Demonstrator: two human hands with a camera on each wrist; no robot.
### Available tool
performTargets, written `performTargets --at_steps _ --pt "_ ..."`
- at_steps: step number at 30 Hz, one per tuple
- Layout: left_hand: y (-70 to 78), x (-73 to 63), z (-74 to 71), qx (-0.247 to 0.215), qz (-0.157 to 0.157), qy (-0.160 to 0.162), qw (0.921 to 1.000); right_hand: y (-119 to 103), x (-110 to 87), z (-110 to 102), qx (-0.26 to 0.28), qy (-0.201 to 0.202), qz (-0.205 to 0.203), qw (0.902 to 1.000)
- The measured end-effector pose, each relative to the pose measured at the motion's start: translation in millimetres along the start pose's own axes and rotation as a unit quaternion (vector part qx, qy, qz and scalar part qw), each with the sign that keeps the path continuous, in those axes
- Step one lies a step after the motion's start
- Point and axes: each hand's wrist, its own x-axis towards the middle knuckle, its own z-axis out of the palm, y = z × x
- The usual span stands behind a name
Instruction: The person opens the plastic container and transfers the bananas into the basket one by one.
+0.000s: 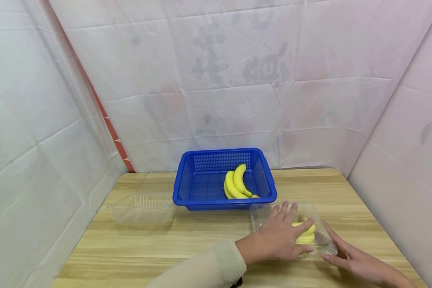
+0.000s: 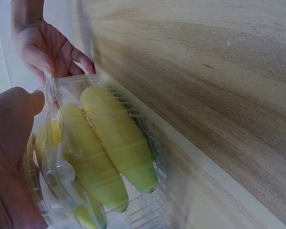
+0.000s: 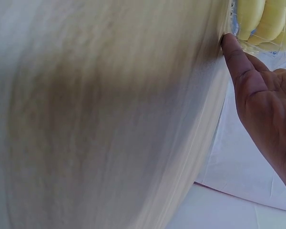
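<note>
On the right of the table in the head view lies a clear plastic clamshell box (image 1: 315, 210) with yellow bananas (image 1: 305, 239) inside. My left hand (image 1: 279, 236) rests on its lid, fingers spread. At the box's right end my right hand (image 1: 353, 256) grips the near corner, thumb on the near side and fingers along the end. In the left wrist view, the bananas (image 2: 117, 138) show greenish tips through the ribbed plastic, and the right hand's thumb meets the box's edge. The right wrist view shows just part of the right hand (image 3: 267, 105) beside the box.
Behind the box stands a blue plastic basket (image 1: 181, 200) with several bananas (image 1: 237, 184) at its right side. Another clear plastic container (image 1: 142, 212) sits to the left on the wooden table (image 1: 129, 256). Pale sheets (image 1: 219, 100) hang around the table's back and sides.
</note>
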Motion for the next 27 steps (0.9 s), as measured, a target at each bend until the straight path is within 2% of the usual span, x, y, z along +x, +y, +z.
performTargets --at_steps 7,17,27 --pt "-0.4 0.3 0.1 0.001 0.003 -0.004 1.0 -7 0.9 1 -0.053 0.006 0.044 0.9976" --pt "-1.5 -0.1 -0.7 0.0 0.005 -0.009 1.0 -11 1.3 4 -0.072 0.01 0.045 0.9964" --pt "-2.9 -1.1 -3.4 -0.004 0.009 -0.017 0.9998 -13 2.7 6 -0.049 0.002 0.055 0.9973"
